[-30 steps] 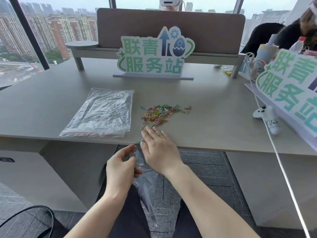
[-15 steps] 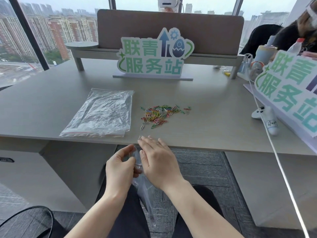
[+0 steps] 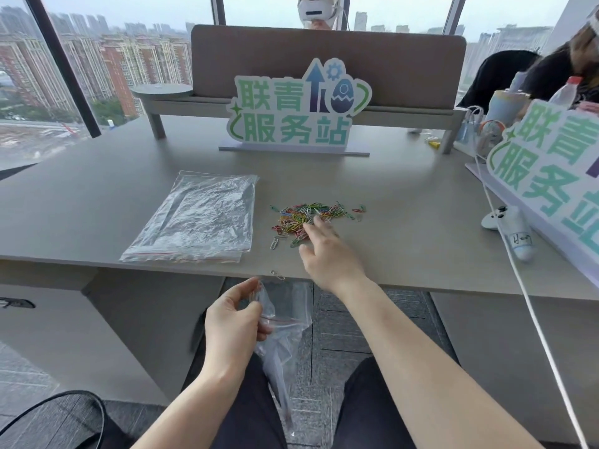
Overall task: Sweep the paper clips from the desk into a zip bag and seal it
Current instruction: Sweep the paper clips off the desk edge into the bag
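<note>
A heap of coloured paper clips (image 3: 309, 215) lies on the grey desk (image 3: 405, 222). My right hand (image 3: 327, 251) reaches over the desk with straight fingers, the fingertips at the near side of the heap. One clip (image 3: 277, 275) sits on the desk's front edge. Below that edge my left hand (image 3: 233, 322) pinches the mouth of a clear zip bag (image 3: 282, 345) with a red seal line. The bag hangs down between my knees.
A stack of spare clear zip bags (image 3: 197, 218) lies left of the clips. A green-lettered sign (image 3: 295, 115) stands at the back, another sign (image 3: 551, 176) at the right. A white controller (image 3: 509, 222) and white cable (image 3: 525, 286) lie at right.
My right hand left the bag at the desk edge and moved forward onto the desk up to the clip heap. My left hand kept hold of the bag.
</note>
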`<state>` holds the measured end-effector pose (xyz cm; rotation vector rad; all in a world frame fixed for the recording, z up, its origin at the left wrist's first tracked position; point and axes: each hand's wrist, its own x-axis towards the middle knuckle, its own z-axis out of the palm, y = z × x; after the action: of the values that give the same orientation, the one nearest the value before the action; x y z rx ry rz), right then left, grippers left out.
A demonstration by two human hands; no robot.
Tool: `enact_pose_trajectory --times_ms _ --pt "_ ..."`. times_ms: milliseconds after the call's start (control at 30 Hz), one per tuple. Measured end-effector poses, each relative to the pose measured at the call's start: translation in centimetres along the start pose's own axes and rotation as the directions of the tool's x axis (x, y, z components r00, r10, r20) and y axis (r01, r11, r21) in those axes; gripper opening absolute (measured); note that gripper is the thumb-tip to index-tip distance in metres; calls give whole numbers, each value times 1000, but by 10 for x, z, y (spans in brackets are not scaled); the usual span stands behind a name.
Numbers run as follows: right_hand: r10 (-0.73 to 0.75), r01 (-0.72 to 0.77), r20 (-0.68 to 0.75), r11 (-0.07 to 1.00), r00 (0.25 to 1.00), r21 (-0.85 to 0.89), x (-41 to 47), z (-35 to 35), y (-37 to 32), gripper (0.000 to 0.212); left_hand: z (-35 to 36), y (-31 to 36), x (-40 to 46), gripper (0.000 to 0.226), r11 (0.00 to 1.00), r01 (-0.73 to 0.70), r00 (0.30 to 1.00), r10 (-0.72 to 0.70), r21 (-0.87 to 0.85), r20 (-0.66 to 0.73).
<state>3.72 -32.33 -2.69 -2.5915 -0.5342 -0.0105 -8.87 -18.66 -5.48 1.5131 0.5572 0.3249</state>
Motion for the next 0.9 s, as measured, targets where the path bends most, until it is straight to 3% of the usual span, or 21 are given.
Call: enact_pose_trajectory --times_ms 267,533,667,900 --pt "-41 60 119 985 992 -162 21 7 0 58 2 0 2 52 1000 -2 1000 2 10 6" --pt "-139 150 90 981 986 -126 -3 18 -11 55 0 0 1 50 1000 5 1000 -5 8 8" --pt "-120 120 41 993 992 -15 -3 16 -15 53 0 2 0 51 1000 2 1000 -2 10 6" --pt "-111 125 157 988 981 -85 28 20 -31 58 -1 4 -1 51 1000 8 1000 -8 10 9"
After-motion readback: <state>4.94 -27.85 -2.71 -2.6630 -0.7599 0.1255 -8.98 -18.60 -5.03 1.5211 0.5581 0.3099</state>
